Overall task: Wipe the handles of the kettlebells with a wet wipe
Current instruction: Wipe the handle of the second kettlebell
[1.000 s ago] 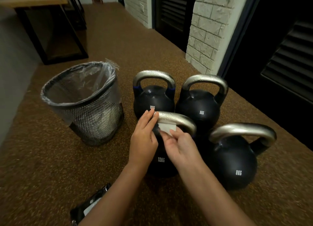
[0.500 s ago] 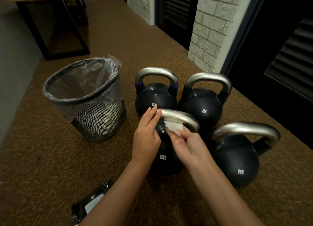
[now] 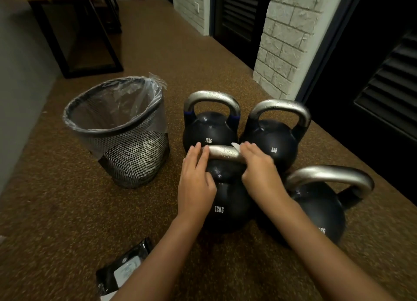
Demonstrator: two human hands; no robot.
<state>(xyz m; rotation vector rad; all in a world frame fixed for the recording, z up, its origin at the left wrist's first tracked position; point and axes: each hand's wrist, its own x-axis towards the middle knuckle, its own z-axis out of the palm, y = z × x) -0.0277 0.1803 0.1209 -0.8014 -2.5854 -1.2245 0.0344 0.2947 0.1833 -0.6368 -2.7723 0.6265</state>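
Note:
Several black kettlebells with steel handles stand together on the brown floor. The near 12KG kettlebell (image 3: 225, 201) has its handle (image 3: 223, 153) under both my hands. My right hand (image 3: 259, 169) wraps over the handle's right end with the white wet wipe (image 3: 236, 146), of which only a corner shows past the fingers. My left hand (image 3: 196, 176) rests on the handle's left end, fingers straight. Behind stand a 12KG kettlebell (image 3: 211, 129) and an 8KG kettlebell (image 3: 274, 140). Another kettlebell (image 3: 320, 206) sits at right.
A black mesh waste bin (image 3: 121, 133) lined with a clear bag stands to the left of the kettlebells. A black wet-wipe pack (image 3: 123, 269) lies on the floor near my left forearm. A white brick pillar (image 3: 291, 39) and dark louvred doors stand behind.
My right hand has moved from under the handle up over its right end, folding the wipe around the bar. My left hand stays at the left end.

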